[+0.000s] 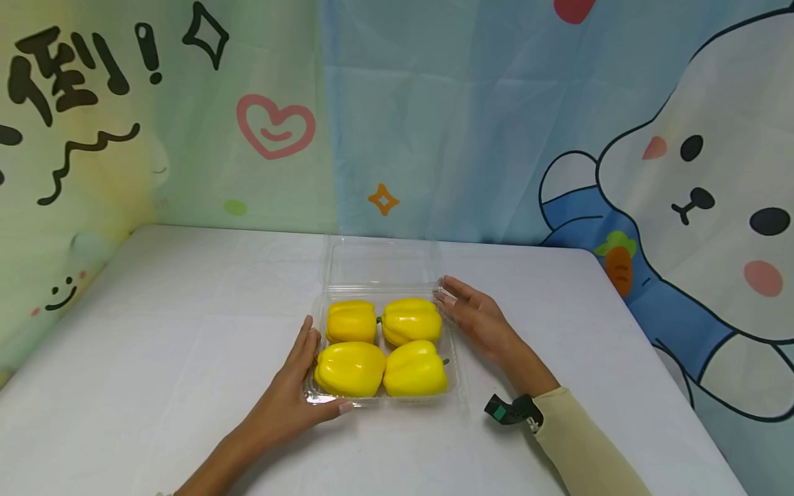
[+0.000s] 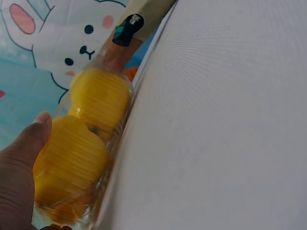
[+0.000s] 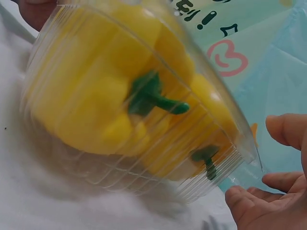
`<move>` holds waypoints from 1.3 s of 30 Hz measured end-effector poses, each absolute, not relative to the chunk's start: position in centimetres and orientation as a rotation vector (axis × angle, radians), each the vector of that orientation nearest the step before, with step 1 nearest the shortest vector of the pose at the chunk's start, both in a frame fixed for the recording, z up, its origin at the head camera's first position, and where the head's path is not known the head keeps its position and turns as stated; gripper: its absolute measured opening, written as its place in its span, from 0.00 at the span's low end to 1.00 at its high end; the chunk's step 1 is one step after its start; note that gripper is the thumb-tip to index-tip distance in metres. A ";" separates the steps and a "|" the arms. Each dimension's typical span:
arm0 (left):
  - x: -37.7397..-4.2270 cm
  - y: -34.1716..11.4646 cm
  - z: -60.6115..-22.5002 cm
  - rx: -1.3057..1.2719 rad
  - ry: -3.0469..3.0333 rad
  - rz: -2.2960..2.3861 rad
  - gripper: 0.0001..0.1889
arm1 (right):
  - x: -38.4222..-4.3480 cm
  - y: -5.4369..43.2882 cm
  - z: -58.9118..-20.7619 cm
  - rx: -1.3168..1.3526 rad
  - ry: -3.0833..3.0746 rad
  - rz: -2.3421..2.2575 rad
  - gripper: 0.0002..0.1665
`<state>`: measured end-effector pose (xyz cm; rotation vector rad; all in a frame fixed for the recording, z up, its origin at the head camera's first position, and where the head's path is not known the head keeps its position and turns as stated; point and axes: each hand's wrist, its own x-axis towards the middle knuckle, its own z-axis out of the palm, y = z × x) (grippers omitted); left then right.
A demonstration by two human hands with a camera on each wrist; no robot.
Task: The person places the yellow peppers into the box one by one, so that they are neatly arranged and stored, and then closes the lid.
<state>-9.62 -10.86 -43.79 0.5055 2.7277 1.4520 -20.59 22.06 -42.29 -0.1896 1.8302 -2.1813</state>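
Observation:
Several yellow bell peppers (image 1: pixel 349 369) lie in two rows inside a clear plastic box (image 1: pixel 455 372), whose lid (image 1: pixel 384 265) is raised toward the back. My left hand (image 1: pixel 294 386) rests against the box's front left corner, its fingers stretched along the left side and its thumb along the front edge. At the back right corner is my right hand (image 1: pixel 477 317), its fingertips by the rim near the lid's hinge. Green stems on two peppers (image 3: pixel 144 93) show through the ridged wall in the right wrist view. That view also has the right thumb (image 3: pixel 288 130) apart from the fingers.
A white-covered table (image 1: pixel 186 344) carries the box near its middle. Behind it hangs a printed cloth (image 1: pixel 434 124) with a rabbit and hearts. A black wrist strap (image 1: pixel 515 410) is on the right forearm, over the edge of a beige sleeve (image 1: pixel 583 441).

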 end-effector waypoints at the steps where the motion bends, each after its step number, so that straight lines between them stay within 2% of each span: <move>1: -9.6 -10.9 -43.8 0.508 2.727 1.454 0.65 | -20.6 22.0 -42.2 -0.192 1.827 -2.184 0.39; 19: -9.7 -10.9 -43.9 0.513 2.715 1.469 0.64 | -20.7 23.0 -41.0 -0.430 1.762 -2.242 0.30; 35: -9.8 -10.9 -43.8 0.521 2.706 1.453 0.64 | -20.4 23.1 -40.1 -0.504 1.662 -2.346 0.22; 39: -9.7 -10.9 -43.8 0.538 2.706 1.456 0.64 | -20.4 23.1 -39.7 -0.494 1.711 -2.333 0.26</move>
